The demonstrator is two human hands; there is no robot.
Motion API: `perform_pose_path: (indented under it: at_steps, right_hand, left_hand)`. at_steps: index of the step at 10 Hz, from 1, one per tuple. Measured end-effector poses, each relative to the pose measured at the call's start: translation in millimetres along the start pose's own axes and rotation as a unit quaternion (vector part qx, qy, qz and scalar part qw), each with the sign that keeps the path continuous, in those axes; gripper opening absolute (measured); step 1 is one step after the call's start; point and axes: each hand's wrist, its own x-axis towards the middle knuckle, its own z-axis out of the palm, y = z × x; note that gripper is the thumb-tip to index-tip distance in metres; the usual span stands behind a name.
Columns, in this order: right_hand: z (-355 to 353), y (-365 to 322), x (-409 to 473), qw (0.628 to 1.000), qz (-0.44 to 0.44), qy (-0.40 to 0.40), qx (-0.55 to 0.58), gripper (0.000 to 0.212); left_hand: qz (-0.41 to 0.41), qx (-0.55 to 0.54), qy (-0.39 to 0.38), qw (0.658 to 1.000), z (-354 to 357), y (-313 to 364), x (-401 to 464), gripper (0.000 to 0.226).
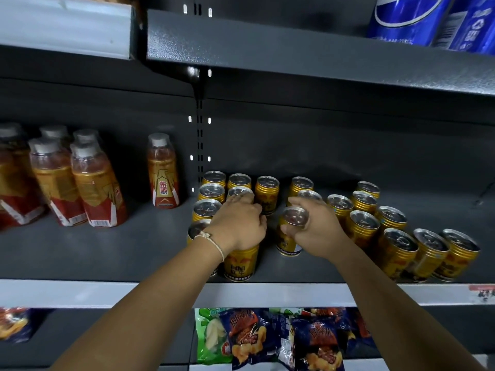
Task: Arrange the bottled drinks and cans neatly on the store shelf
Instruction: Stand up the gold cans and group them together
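gold cans [364, 226] crowded the right half of the dark shelf [150, 247], some in tidy rows toward the back wall, others straggling in a loose line toward the front edge. the main risk was a knock-over: the cans stood touching or just beside one another, so a wrist or forearm dragged sideways could have tipped one and set its neighbours rolling off the front edge. the gripped can [290, 231] also leaned a little and might have slipped if released before it sat flat. the right hand [318, 231] had thumb and fingers curled round that can near its top. the left hand [238, 223] lay over the left cluster, fingers bent down on a can top; whether it truly gripped one, i could not tell. bottled drinks [77, 180] stood toward the shelf's left end.
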Motion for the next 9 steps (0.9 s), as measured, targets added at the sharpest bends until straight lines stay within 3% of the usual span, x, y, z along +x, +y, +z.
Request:
perform_pose_path:
  at_steps: [2,3,4,6,9]
  right_hand:
    - [19.6,12.5,-4.3,0.992,0.013,0.035,0.117,0.075]
    - [34.4,29.0,-17.7,0.974,0.046,0.001,0.221,0.071]
    - [49.3,41.0,-24.1,0.97,0.084,-0.02,0.226,0.068]
    - [57.4,34.6,-6.4,0.982,0.097,0.018,0.164,0.066]
    - [76.0,23.3,28.5,0.975,0.093,0.024,0.202,0.062]
  left_hand:
    - [-0.012,-0.027,0.023,0.999,-0.7,-0.9,-1.5,0.05]
    - [-0.038,-0.01,0.012,0.999,1.3,-1.1,-0.9,0.062]
    - [-0.062,0.002,0.002,0.998,2.6,-1.2,1.7,0.067]
    - [-0.076,0.015,0.0,0.997,5.5,-2.7,1.1,0.07]
    - [-0.077,0.012,0.001,0.997,3.9,-2.4,1.1,0.07]
